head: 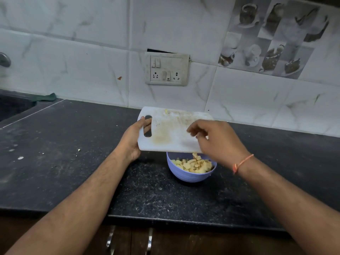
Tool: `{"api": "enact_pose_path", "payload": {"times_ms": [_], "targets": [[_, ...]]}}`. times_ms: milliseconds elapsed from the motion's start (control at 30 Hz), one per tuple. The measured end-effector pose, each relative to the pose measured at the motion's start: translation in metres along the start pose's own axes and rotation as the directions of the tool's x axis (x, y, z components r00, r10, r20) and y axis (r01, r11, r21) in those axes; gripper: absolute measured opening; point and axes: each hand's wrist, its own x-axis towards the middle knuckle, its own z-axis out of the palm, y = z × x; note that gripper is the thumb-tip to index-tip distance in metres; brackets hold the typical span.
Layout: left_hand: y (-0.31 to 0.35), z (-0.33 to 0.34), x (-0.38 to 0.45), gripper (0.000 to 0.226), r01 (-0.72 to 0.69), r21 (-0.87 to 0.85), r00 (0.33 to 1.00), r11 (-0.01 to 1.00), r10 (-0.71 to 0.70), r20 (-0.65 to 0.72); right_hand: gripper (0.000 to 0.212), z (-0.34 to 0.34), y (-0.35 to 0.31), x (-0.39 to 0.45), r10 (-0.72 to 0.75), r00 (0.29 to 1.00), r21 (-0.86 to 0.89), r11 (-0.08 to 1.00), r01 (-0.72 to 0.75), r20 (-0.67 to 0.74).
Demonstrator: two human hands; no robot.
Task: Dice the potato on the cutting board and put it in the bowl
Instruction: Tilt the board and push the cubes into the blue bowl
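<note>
With the left hand gripping the tilted cutting board by its handle slot above the bowl of diced potato, and the right hand sweeping with loosely curled fingers, leftover dice could skid past the rim onto the counter.

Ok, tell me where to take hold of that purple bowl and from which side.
Grip the bowl by its near rim or cup its rounded wall, coming from the near right. The tilted cutting board, held by the left hand, overhangs its far rim, and the right hand hovers above, so a top or far approach looks blocked. The diced potato nearly fills it; keep it level.
</note>
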Motion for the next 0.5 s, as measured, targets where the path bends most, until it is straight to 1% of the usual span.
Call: {"api": "enact_pose_path", "payload": {"times_ms": [33, 100, 200, 267, 367, 467, 500], "targets": [[0.000, -0.001, 0.001, 0.050, -0.002, 0.004, 1.000, 1.000, 0.002, 0.002, 0.041, -0.001, 0.009, 0.010, 0.023, 0.999, -0.010, 1.000, -0.023, -0.032], [-0.001, -0.002, 0.003, 0.050, -0.004, 0.007, 1.000, 1.000, 0.004, 0.007, 0.044, 0.003, 0.027, 0.029, 0.047, 0.998, -0.119, 0.992, -0.051, -0.032], [-0.001, -0.001, 0.003, 0.049, -0.008, -0.005, 1.000, 1.000, 0.008, 0.017, 0.048, 0.013, 0.045, 0.042, 0.088, 0.990, -0.323, 0.945, -0.048, 0.110], [-0.001, -0.001, 0.004, 0.049, -0.007, -0.007, 1.000, 1.000, 0.007, 0.013, 0.046, 0.021, 0.044, 0.038, 0.071, 0.985, -0.377, 0.926, -0.006, 0.159], [-0.001, -0.001, 0.004, 0.048, 0.002, -0.011, 1.000, 1.000, -0.002, 0.001, 0.048, 0.027, 0.028, 0.014, 0.010, 0.987, -0.355, 0.934, 0.049, 0.162], [-0.001, -0.001, 0.003, 0.048, 0.004, -0.011, 1.000, 1.000, -0.004, 0.008, 0.040, 0.026, 0.005, -0.019, -0.070, 0.977, -0.224, 0.968, 0.115, 0.202], [-0.001, 0.000, 0.003, 0.048, 0.004, -0.013, 1.000, 1.000, -0.003, 0.007, 0.041, 0.022, -0.001, -0.026, -0.081, 0.975, -0.162, 0.980, 0.116, 0.207]]}}
